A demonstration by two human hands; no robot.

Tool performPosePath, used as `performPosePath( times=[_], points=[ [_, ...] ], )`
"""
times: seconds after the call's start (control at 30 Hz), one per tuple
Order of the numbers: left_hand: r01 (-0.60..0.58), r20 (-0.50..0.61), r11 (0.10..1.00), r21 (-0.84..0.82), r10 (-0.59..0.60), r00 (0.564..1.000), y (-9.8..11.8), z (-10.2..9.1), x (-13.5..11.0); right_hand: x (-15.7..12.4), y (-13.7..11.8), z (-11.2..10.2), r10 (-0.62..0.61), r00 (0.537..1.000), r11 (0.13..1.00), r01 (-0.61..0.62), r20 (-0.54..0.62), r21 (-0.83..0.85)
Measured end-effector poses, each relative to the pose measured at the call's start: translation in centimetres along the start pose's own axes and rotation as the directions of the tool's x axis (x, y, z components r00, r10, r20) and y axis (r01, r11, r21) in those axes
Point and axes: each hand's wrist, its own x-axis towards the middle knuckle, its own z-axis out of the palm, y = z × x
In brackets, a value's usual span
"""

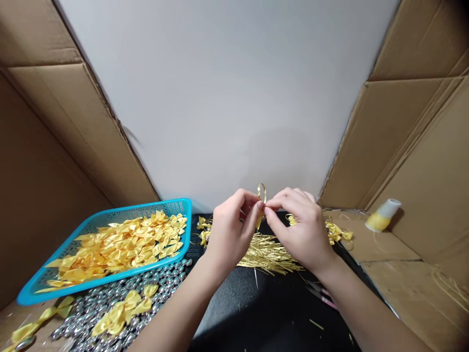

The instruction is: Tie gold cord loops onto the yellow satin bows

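A blue basket (117,276) w/ holes in its sides sits by the table's (264,313) far L corner. It's full of shiny yellow bows (128,247), all in a heap. Silver beads (91,296) lie in front of it, w/ a few more bows on top.

L hand (230,225) & R hand (302,227) are up near the table's far edge, close tog. L thumb & finger pinch a thin gold loop (261,192) at its bottom; R thumb & finger squeeze there too. Loop sticks up btwn them. Smth yellow hangs under it, mostly hid by the fingers, so can't tell what.

Below the hands is a pile of gold strips (273,256), pt. hid by R hand. More yellow bows (339,232) lie by the far R corner, some behind R hand. Past the R edge, a white spool (388,210) w/ yellow thread is on cardboard (388,239). Scissors (329,300) w/ pink on them are pt. under R arm. A bow (24,335) at bottom L gets cut off.
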Motion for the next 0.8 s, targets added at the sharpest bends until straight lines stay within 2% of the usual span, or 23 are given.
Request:
performPosePath(
  times=[0.1, 0.3, 0.4, 0.53, 0.7, 0.8],
  points=[
    [0.03, -0.018, 0.999, -0.036, -0.031, 0.999, -0.3, 0.2, 0.0, 0.0, 0.0, 0.3, 0.029, 0.999, 0.999, -0.028, -0.018, 0.043],
    [0.196, -0.007, 0.97, -0.147, -0.199, 0.98, -1.5, 0.5, 0.3, 0.0, 0.6, 1.1, 0.158, 0.987, 0.946, -0.155, 0.011, 0.284],
    [0.228, 0.009, 0.956, -0.185, -0.231, 0.973, -1.8, 0.4, 0.5, 0.0, 1.0, 1.1, 0.173, 0.985, 0.936, -0.171, 0.023, 0.308],
    [0.189, 0.001, 0.975, -0.119, -0.19, 0.982, -1.4, 0.1, 0.4, 0.1, 1.1, 0.5, 0.164, 0.986, 0.957, -0.168, 0.037, 0.236],
    [0.056, 0.001, 0.998, 0.025, -0.056, 0.998, -0.9, 0.2, 0.2, 0.2, 0.8, 0.2, 0.094, 0.994, 0.995, -0.096, 0.052, 0.036],
    [0.032, 0.004, 0.998, 0.055, -0.032, 0.999, -0.9, 0.3, 0.2, 0.1, 0.8, 0.4, 0.119, 0.992, 0.99, -0.121, 0.034, 0.076]
  ],
)
